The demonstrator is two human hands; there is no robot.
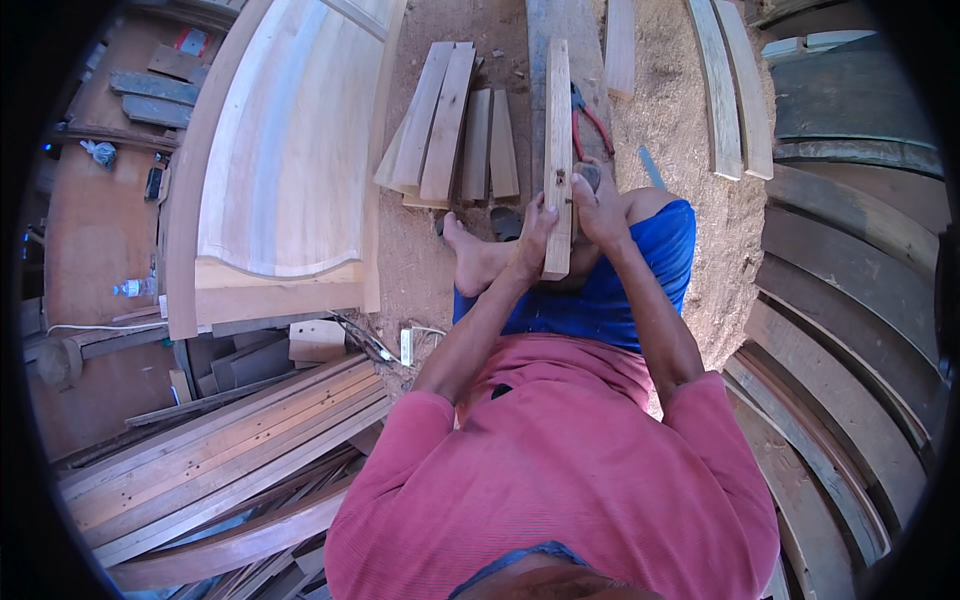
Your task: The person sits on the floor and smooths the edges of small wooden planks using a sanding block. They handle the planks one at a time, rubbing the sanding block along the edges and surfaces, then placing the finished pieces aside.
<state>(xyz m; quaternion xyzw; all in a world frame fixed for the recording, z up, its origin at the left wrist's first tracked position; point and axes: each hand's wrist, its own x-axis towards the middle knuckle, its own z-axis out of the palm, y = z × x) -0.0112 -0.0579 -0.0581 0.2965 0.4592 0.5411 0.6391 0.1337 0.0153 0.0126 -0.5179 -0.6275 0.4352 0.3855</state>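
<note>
Pale wooden bar (557,120) ahead of person, far end over plank (565,18), near end above lap. Left hand (533,238) grips bar's left side. Right hand (602,215) curled round dark rounded object (588,176), kind unclear, at bar's right side. Judgement: hold bar firm, no twist; keep left fingers clear of object; 2 wrists loose. Red-handled pincers (599,126) close by; avoid knocking.
</note>
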